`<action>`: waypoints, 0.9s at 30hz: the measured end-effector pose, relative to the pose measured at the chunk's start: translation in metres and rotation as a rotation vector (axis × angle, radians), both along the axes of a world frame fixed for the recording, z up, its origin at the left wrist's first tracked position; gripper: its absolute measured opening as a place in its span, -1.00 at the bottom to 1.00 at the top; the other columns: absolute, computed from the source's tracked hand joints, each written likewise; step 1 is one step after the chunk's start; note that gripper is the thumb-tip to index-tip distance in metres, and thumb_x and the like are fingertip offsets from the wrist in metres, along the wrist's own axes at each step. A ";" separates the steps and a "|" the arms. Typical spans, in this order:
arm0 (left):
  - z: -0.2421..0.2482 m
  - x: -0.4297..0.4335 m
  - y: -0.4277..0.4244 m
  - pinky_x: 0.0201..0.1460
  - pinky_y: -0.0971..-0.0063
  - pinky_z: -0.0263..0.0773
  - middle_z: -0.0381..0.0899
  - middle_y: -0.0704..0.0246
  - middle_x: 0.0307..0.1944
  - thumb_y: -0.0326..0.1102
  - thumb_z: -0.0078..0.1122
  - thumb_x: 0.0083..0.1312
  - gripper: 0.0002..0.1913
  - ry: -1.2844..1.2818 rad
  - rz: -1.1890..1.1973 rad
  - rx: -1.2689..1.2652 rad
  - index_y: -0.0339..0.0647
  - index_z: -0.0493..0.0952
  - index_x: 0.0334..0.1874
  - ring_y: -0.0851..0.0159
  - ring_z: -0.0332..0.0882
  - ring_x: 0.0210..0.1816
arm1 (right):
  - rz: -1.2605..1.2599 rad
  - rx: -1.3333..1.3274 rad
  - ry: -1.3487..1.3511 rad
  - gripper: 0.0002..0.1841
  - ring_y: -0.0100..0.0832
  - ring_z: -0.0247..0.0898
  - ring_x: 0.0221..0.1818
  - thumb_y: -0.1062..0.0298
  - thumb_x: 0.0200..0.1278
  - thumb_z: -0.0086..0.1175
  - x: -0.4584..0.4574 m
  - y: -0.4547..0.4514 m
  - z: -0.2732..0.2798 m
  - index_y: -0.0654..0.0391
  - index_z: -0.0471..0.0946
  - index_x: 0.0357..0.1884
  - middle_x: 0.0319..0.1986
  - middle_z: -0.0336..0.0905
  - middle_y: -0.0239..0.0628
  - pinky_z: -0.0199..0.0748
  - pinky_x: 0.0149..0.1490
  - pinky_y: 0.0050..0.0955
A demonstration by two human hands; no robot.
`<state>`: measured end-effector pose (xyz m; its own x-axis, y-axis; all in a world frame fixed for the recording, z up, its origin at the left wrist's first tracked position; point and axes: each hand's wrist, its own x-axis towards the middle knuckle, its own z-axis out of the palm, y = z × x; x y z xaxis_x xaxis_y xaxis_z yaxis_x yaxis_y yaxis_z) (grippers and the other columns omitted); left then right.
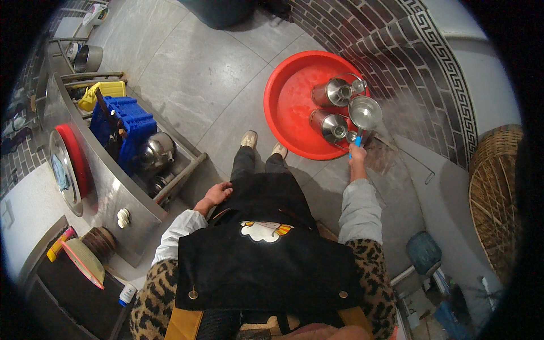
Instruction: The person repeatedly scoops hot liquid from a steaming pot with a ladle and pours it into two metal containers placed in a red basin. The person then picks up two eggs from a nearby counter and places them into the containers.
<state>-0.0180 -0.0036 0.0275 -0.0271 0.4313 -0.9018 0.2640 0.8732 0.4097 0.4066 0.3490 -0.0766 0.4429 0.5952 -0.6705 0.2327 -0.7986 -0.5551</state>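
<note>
My right hand (357, 152) grips the blue handle of a metal ladle (365, 112), whose round bowl is over the right side of a large red plastic basin (289, 76) on the floor. Two metal canisters with narrow necks stand in the basin: an upper canister (326, 93) and a lower canister (324, 122), just left of the ladle. Small round metal caps are beside them. My left hand (219, 192) rests by the black apron (272, 191) at my left thigh, with no object visible in it.
At left, a stainless steel counter (106, 187) has shelving holding a blue plastic crate (127, 123), a metal kettle (159, 151) and a yellow container (104, 92). A brick-patterned wall (403, 72) borders the basin. A wicker basket (493, 195) is at far right, a dark bin (221, 12) at the top.
</note>
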 end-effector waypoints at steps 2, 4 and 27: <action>-0.001 0.001 -0.001 -0.31 0.51 0.39 0.56 0.33 -0.40 -0.17 0.01 0.21 -0.60 -0.005 0.017 -0.039 -0.20 0.40 0.06 0.40 0.48 -0.47 | -0.010 -0.027 -0.002 -0.88 -0.48 0.19 -0.69 0.42 -0.23 0.12 -0.001 0.001 0.003 0.11 0.39 -0.68 -0.73 0.30 -0.42 0.07 -0.60 -0.32; -0.002 0.002 -0.002 -0.31 0.50 0.39 0.57 0.32 -0.40 -0.17 0.01 0.20 -0.60 -0.003 0.005 -0.014 -0.19 0.40 0.06 0.39 0.49 -0.47 | -0.014 -0.044 -0.008 -0.88 -0.47 0.19 -0.69 0.42 -0.23 0.12 -0.002 0.003 0.006 0.11 0.39 -0.67 -0.73 0.31 -0.41 0.07 -0.60 -0.33; 0.004 -0.001 -0.001 -0.15 0.46 0.39 0.58 0.25 -0.25 -0.11 0.01 0.18 -0.54 0.012 -0.034 -0.037 -0.21 0.38 0.09 0.30 0.55 -0.28 | 0.085 -0.040 -0.175 -0.87 -0.41 0.19 -0.62 0.36 -0.19 0.12 0.012 0.014 -0.004 0.12 0.41 -0.61 -0.64 0.32 -0.37 0.04 -0.56 -0.31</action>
